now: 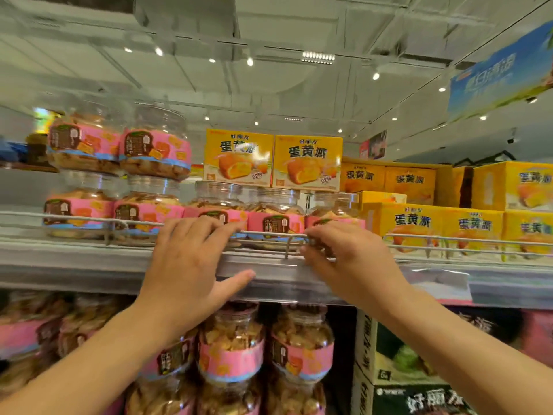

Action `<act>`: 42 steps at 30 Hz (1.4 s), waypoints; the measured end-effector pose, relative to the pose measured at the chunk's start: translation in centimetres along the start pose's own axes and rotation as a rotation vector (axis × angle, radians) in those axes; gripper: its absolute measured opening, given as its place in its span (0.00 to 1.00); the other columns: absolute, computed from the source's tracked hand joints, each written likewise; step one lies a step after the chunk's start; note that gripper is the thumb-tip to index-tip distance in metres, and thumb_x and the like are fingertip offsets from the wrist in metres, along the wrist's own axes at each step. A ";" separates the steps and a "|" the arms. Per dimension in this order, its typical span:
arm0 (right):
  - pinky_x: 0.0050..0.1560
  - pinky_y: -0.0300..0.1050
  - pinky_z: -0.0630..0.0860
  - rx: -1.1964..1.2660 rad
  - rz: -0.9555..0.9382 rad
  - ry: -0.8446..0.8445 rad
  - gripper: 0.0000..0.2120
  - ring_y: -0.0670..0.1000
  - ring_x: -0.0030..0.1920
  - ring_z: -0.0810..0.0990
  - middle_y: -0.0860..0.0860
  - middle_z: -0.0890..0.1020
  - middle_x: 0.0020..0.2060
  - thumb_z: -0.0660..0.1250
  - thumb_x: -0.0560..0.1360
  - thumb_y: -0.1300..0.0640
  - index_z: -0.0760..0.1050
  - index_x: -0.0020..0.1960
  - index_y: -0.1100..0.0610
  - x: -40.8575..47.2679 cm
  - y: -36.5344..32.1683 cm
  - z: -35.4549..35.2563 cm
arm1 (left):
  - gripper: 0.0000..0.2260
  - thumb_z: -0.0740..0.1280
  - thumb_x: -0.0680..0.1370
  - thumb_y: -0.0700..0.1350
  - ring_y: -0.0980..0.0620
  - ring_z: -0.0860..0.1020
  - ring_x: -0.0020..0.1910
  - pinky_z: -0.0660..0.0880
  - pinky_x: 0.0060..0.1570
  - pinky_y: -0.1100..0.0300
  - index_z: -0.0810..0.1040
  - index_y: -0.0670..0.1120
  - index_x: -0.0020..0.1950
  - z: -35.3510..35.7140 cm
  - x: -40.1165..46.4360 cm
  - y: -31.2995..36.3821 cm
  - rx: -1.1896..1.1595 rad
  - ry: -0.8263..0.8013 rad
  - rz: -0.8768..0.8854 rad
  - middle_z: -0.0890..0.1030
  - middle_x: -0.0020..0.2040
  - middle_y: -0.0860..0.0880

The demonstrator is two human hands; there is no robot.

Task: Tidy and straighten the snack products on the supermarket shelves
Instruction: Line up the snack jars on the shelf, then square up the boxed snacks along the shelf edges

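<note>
Clear snack jars with pink labels stand in a row on the top shelf behind a white wire rail [269, 235]. My left hand [185, 259] reaches over the rail, its fingers lying on the label of one jar [221, 202] and its thumb stretched along the shelf's front strip. My right hand [350, 259] curls its fingers and thumb round the lower part of the rightmost jar [335, 205] at the rail. A third jar [275, 217] stands between the two. Two yellow cake boxes [239, 157] [308, 161] rest on top of these jars.
More pink-labelled jars are stacked two high at the left [86, 145]. Yellow cake boxes [419, 223] fill the top shelf to the right. On the shelf below stand further jars [230, 348] and a green and white carton [398, 354]. The view is blurred.
</note>
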State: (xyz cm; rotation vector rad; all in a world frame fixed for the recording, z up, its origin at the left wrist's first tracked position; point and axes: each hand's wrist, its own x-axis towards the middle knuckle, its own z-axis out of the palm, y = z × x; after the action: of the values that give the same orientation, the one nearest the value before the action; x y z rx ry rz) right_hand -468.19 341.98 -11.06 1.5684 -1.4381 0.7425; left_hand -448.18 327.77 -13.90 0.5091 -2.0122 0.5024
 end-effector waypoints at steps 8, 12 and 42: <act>0.40 0.49 0.80 0.024 -0.008 -0.027 0.13 0.52 0.44 0.82 0.48 0.85 0.44 0.70 0.75 0.50 0.82 0.57 0.55 0.0 0.4 0.0 | 0.31 0.61 0.70 0.66 0.43 0.77 0.50 0.69 0.53 0.47 0.79 0.45 0.62 -0.9 0.2 0.3 0.002 -0.076 0.002 0.79 0.49 0.49; 0.41 0.42 0.80 0.094 -0.015 -0.184 0.25 0.44 0.43 0.81 0.45 0.84 0.46 0.56 0.76 0.37 0.79 0.62 0.51 1.5 0.5 -1.7 | 0.30 0.60 0.71 0.66 0.46 0.77 0.54 0.70 0.54 0.48 0.77 0.47 0.63 -2.6 2.4 -0.3 -0.036 -0.100 0.098 0.79 0.54 0.50; 0.34 0.42 0.81 0.137 0.277 -0.133 0.30 0.45 0.43 0.80 0.46 0.79 0.51 0.79 0.62 0.44 0.68 0.58 0.44 13.7 5.5 -3.0 | 0.30 0.79 0.65 0.57 0.50 0.75 0.44 0.69 0.42 0.55 0.65 0.53 0.56 -3.8 16.9 -6.1 0.022 -0.181 0.040 0.76 0.46 0.54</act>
State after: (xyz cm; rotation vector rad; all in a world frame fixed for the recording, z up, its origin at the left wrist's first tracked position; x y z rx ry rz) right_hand -471.04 338.34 3.33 1.5626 -1.7585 0.9297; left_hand -449.76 322.30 3.58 0.5452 -2.1954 0.5189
